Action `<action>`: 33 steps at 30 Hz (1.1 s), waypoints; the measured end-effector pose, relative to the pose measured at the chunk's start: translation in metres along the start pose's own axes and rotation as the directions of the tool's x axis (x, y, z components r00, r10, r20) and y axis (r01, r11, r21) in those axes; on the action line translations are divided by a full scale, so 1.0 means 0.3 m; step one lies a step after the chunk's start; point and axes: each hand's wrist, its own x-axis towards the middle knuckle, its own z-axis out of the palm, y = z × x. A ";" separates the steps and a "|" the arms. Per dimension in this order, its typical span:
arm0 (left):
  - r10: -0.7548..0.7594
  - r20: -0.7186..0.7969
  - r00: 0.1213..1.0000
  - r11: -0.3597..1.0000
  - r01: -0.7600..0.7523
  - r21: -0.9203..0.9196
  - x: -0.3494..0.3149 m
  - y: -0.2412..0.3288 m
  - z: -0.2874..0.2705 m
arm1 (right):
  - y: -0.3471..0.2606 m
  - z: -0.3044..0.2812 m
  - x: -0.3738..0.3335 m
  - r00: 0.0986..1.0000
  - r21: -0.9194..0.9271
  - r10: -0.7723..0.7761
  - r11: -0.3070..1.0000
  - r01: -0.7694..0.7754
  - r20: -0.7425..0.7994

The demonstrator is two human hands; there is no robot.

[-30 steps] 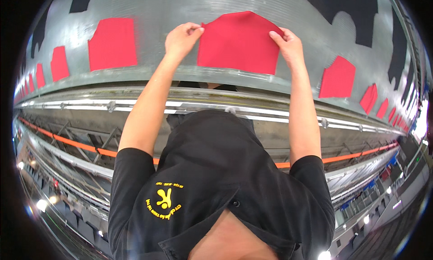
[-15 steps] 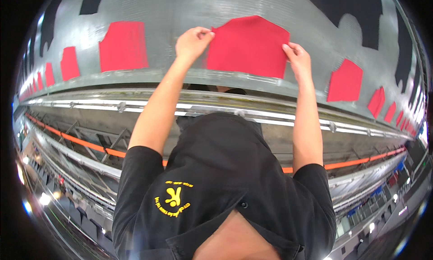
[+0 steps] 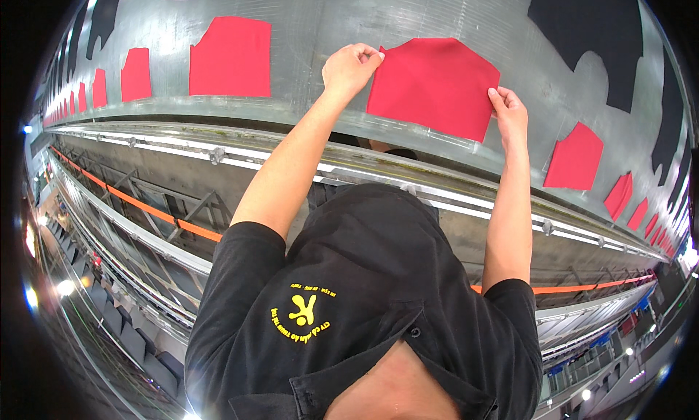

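Note:
Before me a red cut fabric piece (image 3: 433, 88), with slanted upper corners and a long straight near edge, is spread flat at the table's near side. At its upper left corner my left hand (image 3: 352, 72) is closed in a pinch on the cloth. My right hand (image 3: 509, 114) grips the right edge between thumb and fingers, a little lower down. Whether the cloth rests fully on the surface or is slightly raised at the held edges, I cannot tell.
The long grey table (image 3: 320, 48) carries another red piece (image 3: 230, 56) to the left and a smaller one (image 3: 575, 158) to the right, with several more beyond. Black cut pieces (image 3: 593, 34) lie farther back. A metal rail (image 3: 284, 169) runs along the near edge.
The view has tilted, so table and cloth appear shifted rightward and turned. Both hands keep their hold on the red fabric piece at the same places.

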 end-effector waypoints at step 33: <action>0.730 0.232 0.642 0.560 -0.758 0.334 -0.190 0.029 0.073 | -0.123 0.014 -0.006 0.999 -0.139 -0.032 0.990 0.028 -0.029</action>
